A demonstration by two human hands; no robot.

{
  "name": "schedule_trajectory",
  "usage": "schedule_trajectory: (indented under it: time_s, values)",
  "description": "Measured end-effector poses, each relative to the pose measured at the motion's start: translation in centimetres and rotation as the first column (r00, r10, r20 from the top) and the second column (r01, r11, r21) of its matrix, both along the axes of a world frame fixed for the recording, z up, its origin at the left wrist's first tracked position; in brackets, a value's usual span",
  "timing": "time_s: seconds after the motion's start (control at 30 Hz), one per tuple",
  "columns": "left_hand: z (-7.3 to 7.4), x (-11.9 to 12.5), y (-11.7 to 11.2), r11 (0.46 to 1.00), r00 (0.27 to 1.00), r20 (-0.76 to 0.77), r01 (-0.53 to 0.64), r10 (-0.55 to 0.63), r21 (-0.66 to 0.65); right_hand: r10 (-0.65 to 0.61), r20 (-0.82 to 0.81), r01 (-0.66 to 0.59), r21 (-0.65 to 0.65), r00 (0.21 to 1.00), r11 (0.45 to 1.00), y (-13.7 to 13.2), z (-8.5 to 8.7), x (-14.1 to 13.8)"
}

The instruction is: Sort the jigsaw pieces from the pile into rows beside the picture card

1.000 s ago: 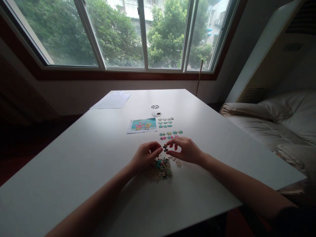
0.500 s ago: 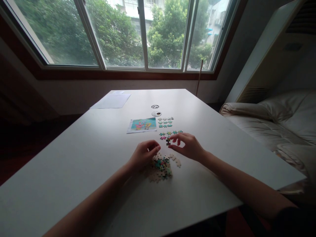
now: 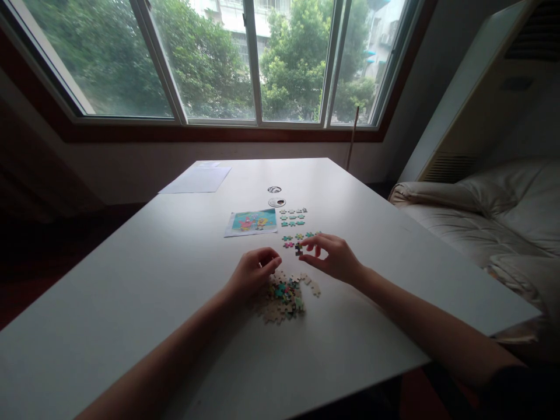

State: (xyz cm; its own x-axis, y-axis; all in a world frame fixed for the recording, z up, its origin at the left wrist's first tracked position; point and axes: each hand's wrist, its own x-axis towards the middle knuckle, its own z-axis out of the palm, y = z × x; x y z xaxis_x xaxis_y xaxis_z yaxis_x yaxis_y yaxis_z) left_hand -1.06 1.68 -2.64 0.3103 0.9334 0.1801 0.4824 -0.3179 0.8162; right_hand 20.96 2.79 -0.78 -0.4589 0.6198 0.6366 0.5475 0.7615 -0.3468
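My right hand point(image 3: 330, 254) pinches a dark jigsaw puzzle piece point(image 3: 298, 249) between thumb and fingertips, just by the rows of laid-out pieces. My left hand point(image 3: 256, 268) is closed, fingers curled with the thumb pressed close to them; anything inside is hidden. Below it, partly covered by that hand, lies a pile of loose puzzle pieces point(image 3: 284, 297), some colour side up, others showing plain backs. Beyond my hands, several teal-green puzzle pieces point(image 3: 292, 217) sit spaced out in rows. Nearer rows hold coloured ones, including a pink piece point(image 3: 289, 245). Left of them rests a cartoon picture sheet point(image 3: 251, 223).
Two round flat items point(image 3: 276, 202) lie further back on the white table point(image 3: 144, 280). Sheets of paper point(image 3: 196, 179) are at its far left corner. A pale sofa point(image 3: 464, 216) stands to the right, and a window point(image 3: 214, 64) is behind the table.
My left hand has shifted very slightly left. The right hand stays nearly in place, still pinching the dark puzzle piece.
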Motion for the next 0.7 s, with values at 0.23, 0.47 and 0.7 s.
schedule_trajectory:
  time_s: [0.23,0.47,0.7]
  values:
    - [0.07,0.00,-0.04,1.000,1.000,0.010,0.009,-0.009,0.001,0.008,0.000,-0.008,-0.007,1.000,1.000,-0.08,0.14,-0.11]
    - [0.36,0.13,-0.11,1.000,1.000,-0.010,-0.002,0.002,0.010,0.011,0.015,-0.010,-0.012,1.000,1.000,-0.16,0.13,-0.21]
    - [0.48,0.22,-0.20,1.000,1.000,0.000,-0.002,0.002,0.001,0.011,0.017,-0.010,-0.018,1.000,1.000,-0.23,0.17,-0.29]
